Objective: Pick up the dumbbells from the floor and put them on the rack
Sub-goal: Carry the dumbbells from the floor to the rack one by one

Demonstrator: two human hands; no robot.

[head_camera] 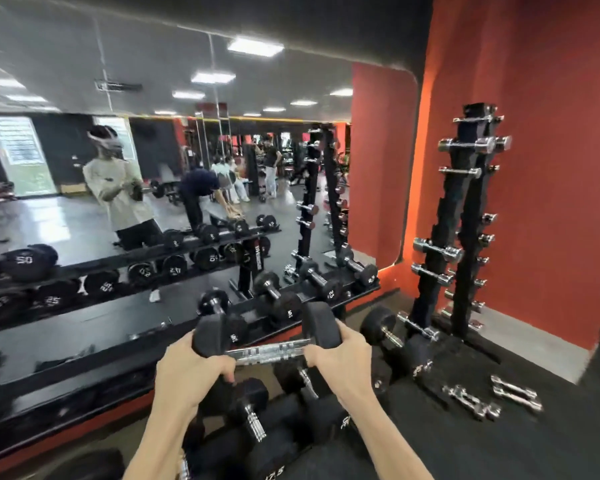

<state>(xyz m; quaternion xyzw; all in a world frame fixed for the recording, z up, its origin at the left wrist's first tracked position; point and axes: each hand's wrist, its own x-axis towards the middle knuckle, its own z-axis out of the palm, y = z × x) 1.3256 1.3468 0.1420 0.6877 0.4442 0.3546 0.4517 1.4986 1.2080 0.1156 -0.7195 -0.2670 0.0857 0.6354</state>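
Hands grip one dumbbell (267, 342) at its ends: left hand (191, 370) curled under the left hexagonal rubber head, right hand (340, 351) wrapped round the right. Its knurled chrome handle lies bare between them, held above the black rack (84, 327), where matching dumbbells rest.

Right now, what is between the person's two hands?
In the head view, the knurled chrome handle of the black dumbbell spans the gap between the left hand and right hand, which grip its two ends.
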